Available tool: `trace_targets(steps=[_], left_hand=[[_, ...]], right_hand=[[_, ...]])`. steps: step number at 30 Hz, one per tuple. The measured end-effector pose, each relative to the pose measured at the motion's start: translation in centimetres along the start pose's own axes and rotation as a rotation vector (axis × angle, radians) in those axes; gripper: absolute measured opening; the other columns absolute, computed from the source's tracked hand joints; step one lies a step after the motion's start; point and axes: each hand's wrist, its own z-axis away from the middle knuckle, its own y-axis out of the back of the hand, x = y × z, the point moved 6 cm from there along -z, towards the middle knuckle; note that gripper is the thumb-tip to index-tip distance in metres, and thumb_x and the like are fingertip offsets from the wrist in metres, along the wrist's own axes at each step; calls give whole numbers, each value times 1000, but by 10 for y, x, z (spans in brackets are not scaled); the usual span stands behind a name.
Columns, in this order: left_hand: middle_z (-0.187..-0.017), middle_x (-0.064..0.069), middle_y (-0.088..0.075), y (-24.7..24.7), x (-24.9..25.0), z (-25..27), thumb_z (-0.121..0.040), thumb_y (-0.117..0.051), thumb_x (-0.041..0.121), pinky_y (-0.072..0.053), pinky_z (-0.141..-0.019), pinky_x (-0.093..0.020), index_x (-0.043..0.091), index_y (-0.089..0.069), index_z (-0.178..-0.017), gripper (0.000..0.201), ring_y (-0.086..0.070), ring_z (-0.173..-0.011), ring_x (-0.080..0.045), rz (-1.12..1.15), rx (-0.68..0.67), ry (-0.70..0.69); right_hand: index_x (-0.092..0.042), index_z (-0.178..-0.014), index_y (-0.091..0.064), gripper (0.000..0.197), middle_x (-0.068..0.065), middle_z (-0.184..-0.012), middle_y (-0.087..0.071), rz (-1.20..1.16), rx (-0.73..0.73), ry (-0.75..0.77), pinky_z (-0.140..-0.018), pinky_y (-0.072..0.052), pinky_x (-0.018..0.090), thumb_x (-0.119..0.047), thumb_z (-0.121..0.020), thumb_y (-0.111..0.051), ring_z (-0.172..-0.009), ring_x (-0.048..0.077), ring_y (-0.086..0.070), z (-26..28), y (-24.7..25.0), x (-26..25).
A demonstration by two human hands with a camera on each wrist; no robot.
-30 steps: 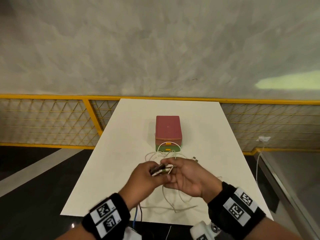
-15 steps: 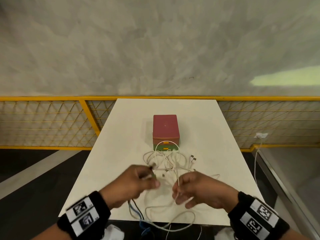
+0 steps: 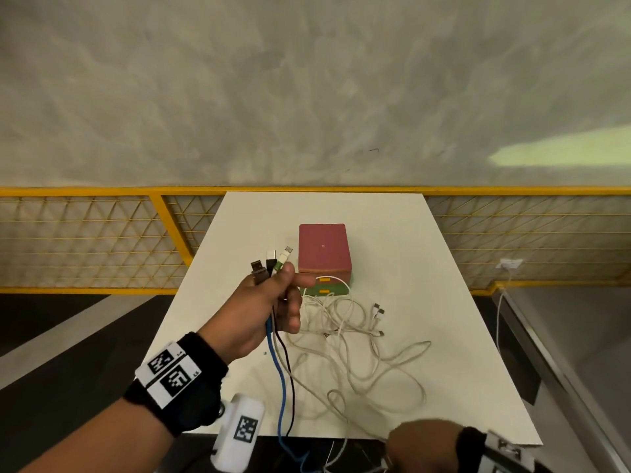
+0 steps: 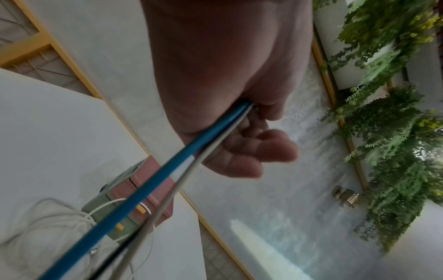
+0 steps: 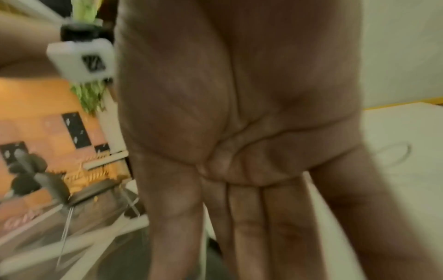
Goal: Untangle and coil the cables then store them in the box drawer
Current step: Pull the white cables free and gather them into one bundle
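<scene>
Fingers (image 5: pixel 249 227) of our right hand (image 3: pixel 423 445) lie straight and flat at the near table edge; the wrist view shows the open palm with one thin pale strand running down beside them, and we cannot tell whether it touches them. Our left hand (image 3: pixel 266 308) is raised above the white table (image 3: pixel 461 302), curled round three cables: a blue cable (image 3: pixel 280 387), a black cable (image 3: pixel 290 377) and a grey-white cable (image 3: pixel 278 353). Their three plugs (image 3: pixel 269 262) stick up past the thumb, fanned apart, and the three leads drop past the near edge of the table. Just beyond and to the right of that hand, a tangle of white cables (image 3: pixel 351 339) lies loose on the tabletop; we cannot count them, though three small connectors (image 3: pixel 378 314) show at its right side. One white loop of the tangle lies up against the two orange-handled drawer fronts of the box (image 3: pixel 324 250), which has a red top and a green base and stands at mid-table, both drawers closed. Behind the table runs a yellow mesh railing (image 3: pixel 102 240), and a white wall socket (image 3: pixel 510 264) sits far right with a lead hanging from it.
</scene>
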Motion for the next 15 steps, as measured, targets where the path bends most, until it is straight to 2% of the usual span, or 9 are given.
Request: trace_targets(steps=[2,3,4,5,7,9,11,13,15], left_hand=[[-64,-12,-61,0,-1,2,-89,-49,44,-59,-62,-39,2,-75,-97,50,-65,-55,-28,-5,-43,12],[-66,-14,-64,0,-1,3,-88,-49,45,-60,-67,-43,1,-75,-95,51,-68,-60,-31,-6,-62,11],[-69,-15,-67,1,-1,4,-89,-48,45,-61,-74,-47,2,-76,-93,52,-71,-67,-34,-5,-78,5],[-71,-16,-69,2,-1,5,-89,-48,46,-59,-81,-51,2,-77,-90,53,-73,-76,-38,-5,-93,-6],[-77,-18,-74,2,1,6,-87,-51,52,-55,-89,-53,5,-78,-88,54,-71,-96,-44,12,-127,-36],[-87,-22,-75,0,4,6,-81,-54,53,-53,-92,-53,4,-78,-87,55,-68,-106,-45,70,-144,-60],[-97,-24,-76,1,10,5,-82,-56,50,-53,-94,-52,6,-79,-89,51,-67,-110,-42,102,-139,-93],[-108,-22,-74,1,17,5,-90,-58,46,-52,-98,-51,10,-79,-95,42,-67,-113,-36,9,-133,-141],[-113,-17,-74,0,19,5,-88,-57,44,-50,-101,-49,14,-77,-103,39,-67,-115,-30,-94,-146,-169]], right_hand=[[-4,-98,-70,24,11,-88,-73,-8,-70,-66,-64,-46,25,-21,-86,-57,-76,20,-64,-6,5,19],[-3,-96,-70,24,8,-77,-71,-34,-62,-85,-59,-48,24,-20,-85,-57,-72,21,-67,-12,13,28],[-4,-100,-69,25,5,-77,-69,-36,12,-119,-60,-50,25,-20,-85,-56,-73,20,-68,-20,30,40],[-10,-108,-68,28,4,-88,-69,-30,150,-160,-68,-53,28,-21,-86,-54,-81,20,-68,-28,51,53],[-25,-122,-61,35,3,-118,-64,-50,543,-211,-87,-50,31,-24,-90,-49,-107,23,-63,-44,92,76],[-28,-131,-55,39,4,-129,-59,-146,734,-209,-94,-46,30,-24,-94,-45,-116,24,-57,-71,108,88],[-27,-137,-49,42,6,-136,-51,-140,715,-214,-98,-44,33,-26,-95,-43,-120,27,-51,-104,105,89],[-30,-142,-43,46,6,-145,-38,-90,649,-272,-101,-43,39,-33,-96,-42,-126,29,-42,-127,95,84],[-34,-138,-44,43,4,-146,-34,-30,620,-341,-100,-41,41,-37,-95,-42,-128,28,-37,-140,83,77]])
